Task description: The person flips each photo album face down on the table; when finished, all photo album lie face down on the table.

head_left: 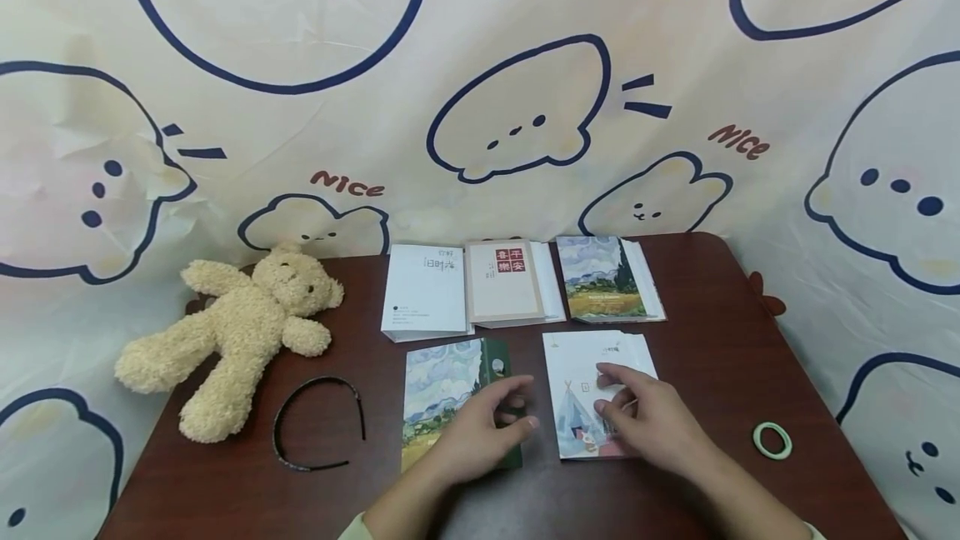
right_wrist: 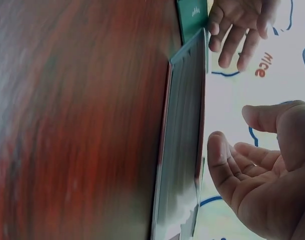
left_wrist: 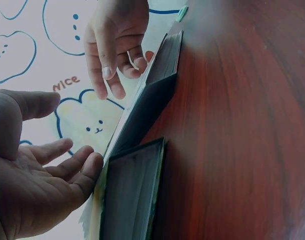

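Note:
My left hand [head_left: 480, 432] hovers over a book with a landscape painting on its cover [head_left: 438, 407] and a dark green strip along its right side. Its fingers are loosely bent and grip nothing; in the left wrist view the left fingertips [left_wrist: 95, 165] come close to the book's edge. Above the lower right part of a white book with a blue tent picture [head_left: 573, 398] is my right hand [head_left: 656, 419]. Thumb and fingers stand apart there, with nothing between them, and the right wrist view shows this hand [right_wrist: 262, 175] beside the book's thick page block [right_wrist: 185, 125].
Behind them lie a white book [head_left: 426, 290], a beige book with red squares [head_left: 506, 286] and another landscape book [head_left: 600, 277]. A teddy bear [head_left: 251, 332] and a black headband [head_left: 281, 423] are at the left. A pale green ring [head_left: 772, 441] lies at the right of the brown table [head_left: 720, 357].

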